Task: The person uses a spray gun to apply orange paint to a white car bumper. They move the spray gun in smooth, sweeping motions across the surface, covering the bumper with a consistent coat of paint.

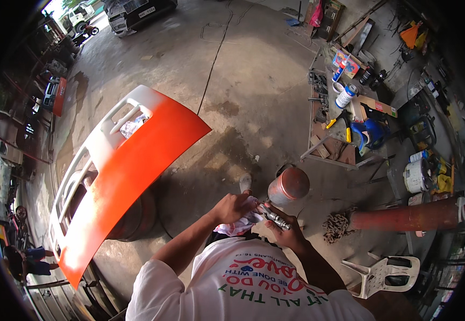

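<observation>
My left hand (231, 207) is closed on a pinkish-white rag (247, 220), bunched in front of my shirt. In my right hand (292, 235) is a silver metal tool (275, 216), apparently a spray gun, partly covered by my fingers. Its front end is close to the rag; whether they touch I cannot tell. To the left stands a vehicle front panel (131, 187), glossy orange across its broad face and white around its slotted grille openings. A reddish round canister (290, 184) stands on the floor just beyond my right hand.
A work table (329, 147) at the right holds cans, yellow-handled cutters and a blue item. Nearer are a red cylinder (403, 220), a chain pile (339, 224) and a white plastic chair (385, 274). A parked vehicle (136, 15) stands far off; a person (21, 261) is at far left.
</observation>
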`<state>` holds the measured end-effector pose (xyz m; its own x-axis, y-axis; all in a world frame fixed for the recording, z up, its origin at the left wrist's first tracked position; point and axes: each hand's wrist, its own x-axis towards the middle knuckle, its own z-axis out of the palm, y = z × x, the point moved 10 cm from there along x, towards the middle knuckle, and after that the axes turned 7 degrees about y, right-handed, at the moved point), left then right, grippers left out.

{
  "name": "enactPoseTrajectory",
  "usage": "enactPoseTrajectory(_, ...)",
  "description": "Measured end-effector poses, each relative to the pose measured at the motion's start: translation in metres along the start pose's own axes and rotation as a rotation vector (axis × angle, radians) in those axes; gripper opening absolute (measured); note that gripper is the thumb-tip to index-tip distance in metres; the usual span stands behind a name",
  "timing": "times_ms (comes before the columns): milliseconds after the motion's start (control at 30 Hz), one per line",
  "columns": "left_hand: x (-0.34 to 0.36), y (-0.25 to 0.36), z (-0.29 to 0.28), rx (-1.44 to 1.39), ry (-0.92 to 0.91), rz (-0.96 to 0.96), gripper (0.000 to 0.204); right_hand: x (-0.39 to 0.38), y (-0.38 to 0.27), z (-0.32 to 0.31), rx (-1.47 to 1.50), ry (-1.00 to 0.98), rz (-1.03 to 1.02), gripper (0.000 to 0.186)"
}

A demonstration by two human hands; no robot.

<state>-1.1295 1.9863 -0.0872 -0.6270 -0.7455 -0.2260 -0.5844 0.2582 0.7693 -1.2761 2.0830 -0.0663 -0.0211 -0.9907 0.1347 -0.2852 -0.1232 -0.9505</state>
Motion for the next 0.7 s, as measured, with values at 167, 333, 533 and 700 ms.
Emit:
enactPoseTrajectory(167, 0.139, -0.009, -0.047, -0.095, 0.087, 0.125, 0.042, 0.134, 0.024, -0.049, -0.111, 0.001, -0.138, 0.050)
enactPoseTrajectory(333, 0.268, -0.015, -0.087, -0.226, 0.142, 0.196, 0.044, 0.260, 0.053, -0.094, -0.130, -0.065, -0.076, 0.055)
enactPoseTrajectory(533, 0.401, -0.019, -0.144, -0.157, 0.177, 0.178, 0.047, 0.403, 0.093, -0.136, -0.093, -0.161, 0.009, 0.056)
enactPoseTrajectory(700, 0.498, -0.035, -0.204, -0.183, 0.309, 0.159, 0.046, 0.523, 0.151, -0.157, 0.078, -0.254, -0.064, 0.058)
